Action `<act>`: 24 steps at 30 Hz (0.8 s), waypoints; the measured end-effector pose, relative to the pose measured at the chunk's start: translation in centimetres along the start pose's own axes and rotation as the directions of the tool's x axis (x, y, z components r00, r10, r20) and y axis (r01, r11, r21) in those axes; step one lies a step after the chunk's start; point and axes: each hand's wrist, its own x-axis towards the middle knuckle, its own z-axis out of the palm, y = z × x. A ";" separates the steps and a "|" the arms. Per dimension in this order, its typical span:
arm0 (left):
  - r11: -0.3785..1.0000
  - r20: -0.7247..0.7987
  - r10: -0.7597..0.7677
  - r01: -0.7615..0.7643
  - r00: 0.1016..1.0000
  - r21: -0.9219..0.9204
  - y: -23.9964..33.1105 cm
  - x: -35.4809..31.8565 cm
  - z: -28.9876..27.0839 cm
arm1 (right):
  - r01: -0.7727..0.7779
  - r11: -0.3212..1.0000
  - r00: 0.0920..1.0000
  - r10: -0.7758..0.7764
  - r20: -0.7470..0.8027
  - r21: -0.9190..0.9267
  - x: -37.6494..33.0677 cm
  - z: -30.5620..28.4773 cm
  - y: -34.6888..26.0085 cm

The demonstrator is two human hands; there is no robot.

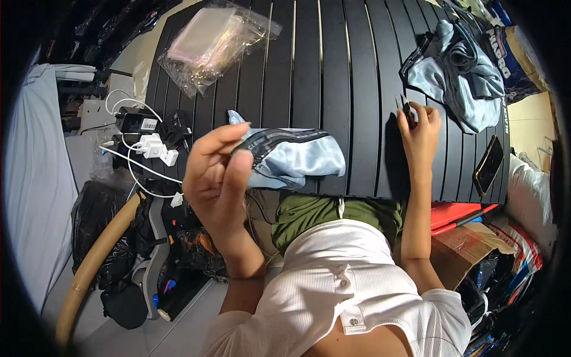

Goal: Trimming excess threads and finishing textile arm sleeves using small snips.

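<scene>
My left hand (217, 169) is raised over the near edge of the slatted table, thumb and fingers pinching a folded light-blue satin cloth piece (306, 159). A dark band runs along its upper side, and its far end reaches to the right. In my right hand (421, 122), near the right side of the tabletop, are small thread snips (401, 103) with two pointed blades showing beyond the fingers. Most of their handle is hidden in the grip. Beyond that hand lies a heap of similar light-blue satin cloth (467, 74) with black bands.
On the black slatted table (339, 65) rests a clear plastic packet of pale sheets (208, 38). A phone (489, 165) lies by the right edge. White chargers with cables (156, 147) are at the left. An open cardboard box (458, 247) stands at lower right.
</scene>
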 end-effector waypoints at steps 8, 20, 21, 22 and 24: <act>0.676 0.608 0.175 -0.544 0.774 0.498 -2.1 0.4 2.7 | 0.212 0.139 0.859 -0.498 -0.117 0.967 -1.2 -3.9 -8.9; 0.741 0.836 0.499 -0.612 0.229 -0.276 -4.0 -6.2 10.4 | -0.536 0.089 0.515 -0.754 0.409 0.840 -0.2 2.2 -17.6; 0.772 0.822 0.521 -0.538 0.231 -0.339 -3.9 -7.3 10.6 | -0.551 0.056 0.535 -0.742 0.404 0.833 1.2 3.5 -19.6; 0.769 0.822 0.524 -0.539 0.223 -0.344 -3.5 -7.2 10.6 | -0.561 0.025 0.563 -0.722 0.403 0.827 2.8 4.6 -21.4; 0.850 0.883 0.422 -0.428 0.205 -0.307 -2.5 -6.9 10.9 | -0.568 -0.032 0.635 -0.652 0.414 0.822 6.3 6.2 -23.1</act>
